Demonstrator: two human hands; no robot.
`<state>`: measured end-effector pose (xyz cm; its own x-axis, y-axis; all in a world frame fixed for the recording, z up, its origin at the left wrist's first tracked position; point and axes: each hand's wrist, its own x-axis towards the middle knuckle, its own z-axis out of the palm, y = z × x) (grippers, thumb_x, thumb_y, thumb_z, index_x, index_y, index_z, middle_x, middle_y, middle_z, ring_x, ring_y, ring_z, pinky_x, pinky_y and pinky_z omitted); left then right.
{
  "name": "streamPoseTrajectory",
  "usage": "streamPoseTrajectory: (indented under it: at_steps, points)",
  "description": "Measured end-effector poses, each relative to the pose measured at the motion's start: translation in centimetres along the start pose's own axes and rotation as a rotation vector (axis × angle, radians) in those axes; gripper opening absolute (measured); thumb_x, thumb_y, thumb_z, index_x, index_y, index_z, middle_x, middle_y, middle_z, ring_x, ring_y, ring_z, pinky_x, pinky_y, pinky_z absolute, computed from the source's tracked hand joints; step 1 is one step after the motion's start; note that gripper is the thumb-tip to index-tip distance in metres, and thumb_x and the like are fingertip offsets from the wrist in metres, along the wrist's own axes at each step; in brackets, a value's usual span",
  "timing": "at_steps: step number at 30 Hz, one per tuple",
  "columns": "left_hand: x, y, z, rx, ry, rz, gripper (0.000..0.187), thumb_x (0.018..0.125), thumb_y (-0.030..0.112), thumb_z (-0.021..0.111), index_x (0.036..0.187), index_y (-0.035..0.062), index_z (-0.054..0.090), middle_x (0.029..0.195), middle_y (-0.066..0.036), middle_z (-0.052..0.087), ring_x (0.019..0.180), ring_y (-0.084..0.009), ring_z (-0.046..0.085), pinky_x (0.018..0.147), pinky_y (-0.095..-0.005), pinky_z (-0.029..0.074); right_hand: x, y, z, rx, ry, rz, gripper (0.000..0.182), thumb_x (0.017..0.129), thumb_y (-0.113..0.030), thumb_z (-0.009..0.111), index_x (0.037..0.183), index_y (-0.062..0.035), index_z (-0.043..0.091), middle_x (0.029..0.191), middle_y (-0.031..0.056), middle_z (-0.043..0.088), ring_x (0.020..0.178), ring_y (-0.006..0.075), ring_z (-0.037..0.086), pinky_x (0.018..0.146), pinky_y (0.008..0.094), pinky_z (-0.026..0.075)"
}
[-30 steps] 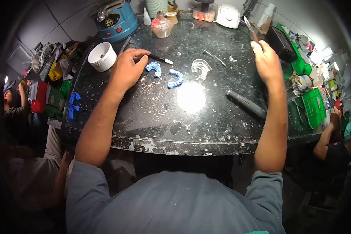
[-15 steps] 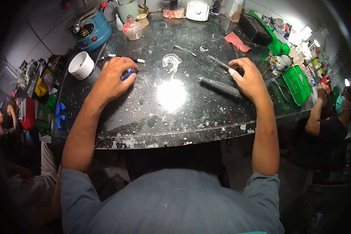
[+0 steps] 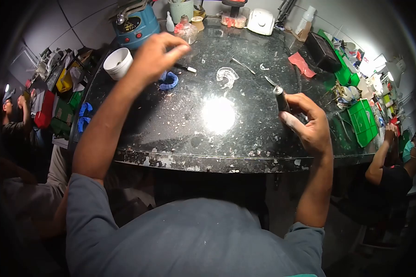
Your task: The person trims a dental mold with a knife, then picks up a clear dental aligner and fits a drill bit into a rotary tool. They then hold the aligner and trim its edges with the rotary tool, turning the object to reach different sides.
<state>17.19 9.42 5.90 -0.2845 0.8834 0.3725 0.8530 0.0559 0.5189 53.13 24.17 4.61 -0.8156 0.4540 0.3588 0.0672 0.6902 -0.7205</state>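
Note:
My left hand hovers over the bench's back left, thumb and forefinger apart, with nothing visible between them. Just below it lies a blue U-shaped piece. Beside the hand is a marker with a white end, partly hidden. My right hand is wrapped round a dark cylindrical handpiece, its metal tip pointing up and away. Behind that tip, a thin pointed tool rests on the bench. A clear U-shaped piece lies mid-bench, near a slim metal tool.
Around the speckled bench stand a white tub, a blue machine, a glass jar, a white box, a black box and a green basket. Red sheet lies right. Other people sit at both sides.
My left hand has lifted away from the blue piece, moving up and right. My right hand has picked up the handpiece from the bench. The view has shifted slightly.

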Motion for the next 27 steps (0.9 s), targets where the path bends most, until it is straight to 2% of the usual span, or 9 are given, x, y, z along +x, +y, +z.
streamPoseTrajectory:
  at_steps: [1, 3, 7, 9, 11, 13, 19, 23, 27]
  points:
    - [-0.2, 2.0, 1.2, -0.230, -0.163, -0.067, 0.033, 0.091, 0.030, 0.070, 0.115, 0.0069, 0.071, 0.115, -0.011, 0.069, 0.113, -0.0230, 0.061, 0.101, -0.0365, 0.045, 0.1, -0.5, 0.6, 0.161, 0.070, 0.074, 0.028, 0.086, -0.011, 0.075, 0.110, 0.0007, 0.068, 0.094, 0.0049, 0.068, 0.084, 0.0119, 0.063, 0.077, 0.0262, 0.049]
    - [-1.5, 6.5, 5.9, -0.506, -0.311, 0.173, 0.049, 0.091, 0.034, 0.071, 0.131, 0.0059, 0.061, 0.119, -0.009, 0.066, 0.115, -0.0189, 0.059, 0.101, -0.0349, 0.045, 1.2, -1.8, 1.7, 0.297, 0.173, 0.117, 0.023, 0.089, -0.010, 0.074, 0.109, -0.0019, 0.067, 0.090, 0.0019, 0.069, 0.081, 0.0082, 0.063, 0.077, 0.0241, 0.050]
    - [-4.7, 11.9, 12.7, -1.348, -0.419, -0.112, 0.049, 0.100, 0.026, 0.062, 0.140, 0.0026, 0.047, 0.117, -0.004, 0.062, 0.113, -0.0140, 0.058, 0.099, -0.0309, 0.046, 4.8, -2.4, 2.8, 0.347, 0.129, 0.161, 0.021, 0.092, -0.019, 0.072, 0.103, -0.0017, 0.069, 0.089, 0.0021, 0.070, 0.079, 0.0083, 0.064, 0.064, 0.0240, 0.050]
    - [-5.3, 11.5, 13.2, -1.410, -0.320, -0.232, 0.028, 0.103, 0.024, 0.057, 0.123, 0.0057, 0.051, 0.099, -0.003, 0.059, 0.089, -0.0135, 0.061, 0.083, -0.0310, 0.051, 8.2, 0.1, 2.3, 0.384, 0.141, 0.130, 0.025, 0.093, -0.026, 0.070, 0.101, -0.0015, 0.071, 0.087, 0.0025, 0.071, 0.078, 0.0086, 0.064, 0.063, 0.0247, 0.051]
    - [-5.3, 10.4, 13.0, -1.447, -0.279, -0.228, 0.023, 0.103, 0.026, 0.056, 0.115, 0.0073, 0.050, 0.091, -0.002, 0.056, 0.080, -0.0127, 0.058, 0.073, -0.0303, 0.051, 11.0, 2.9, 2.8, -0.052, 0.121, 0.236, 0.031, 0.092, -0.032, 0.070, 0.101, -0.0022, 0.072, 0.088, 0.0056, 0.072, 0.079, 0.0119, 0.066, 0.068, 0.0292, 0.053]
    - [-5.4, 10.1, 13.2, -1.443, -0.243, -0.168, 0.023, 0.104, 0.027, 0.054, 0.116, 0.0079, 0.050, 0.087, -0.001, 0.053, 0.077, -0.0115, 0.055, 0.069, -0.0283, 0.049, 12.8, 6.9, 4.1, -0.514, -0.034, 0.188, 0.034, 0.086, -0.035, 0.073, 0.101, -0.0037, 0.072, 0.093, 0.0142, 0.074, 0.087, 0.0265, 0.071, 0.079, 0.0387, 0.054]
    - [-6.1, 10.7, 13.1, -1.363, -0.233, -0.101, 0.024, 0.102, 0.027, 0.054, 0.116, 0.0074, 0.049, 0.086, -0.001, 0.052, 0.077, -0.0094, 0.052, 0.068, -0.0270, 0.047, 13.9, 6.7, 5.0, -0.506, -0.084, 0.242, 0.020, 0.083, -0.018, 0.068, 0.099, -0.0055, 0.071, 0.093, 0.0145, 0.073, 0.089, 0.0283, 0.071, 0.081, 0.0379, 0.054]
    - [-7.2, 11.6, 12.5, -1.115, -0.363, -0.072, 0.022, 0.102, 0.024, 0.054, 0.115, 0.0069, 0.050, 0.087, 0.002, 0.047, 0.076, -0.0068, 0.046, 0.069, -0.0241, 0.041, 13.8, 6.9, 5.2, -0.428, 0.004, 0.124, 0.021, 0.085, -0.018, 0.068, 0.102, -0.0047, 0.070, 0.093, 0.0137, 0.074, 0.086, 0.0267, 0.071, 0.081, 0.0355, 0.055]
    - [-7.8, 12.2, 12.7, -1.113, -0.387, 0.035, 0.020, 0.102, 0.025, 0.055, 0.111, 0.0080, 0.049, 0.090, 0.002, 0.045, 0.081, -0.0070, 0.043, 0.075, -0.0246, 0.039, 14.7, 4.8, 6.3, -0.367, -0.145, 0.092, 0.025, 0.088, -0.025, 0.070, 0.103, -0.0063, 0.073, 0.095, 0.0130, 0.074, 0.089, 0.0263, 0.072, 0.083, 0.0358, 0.055]
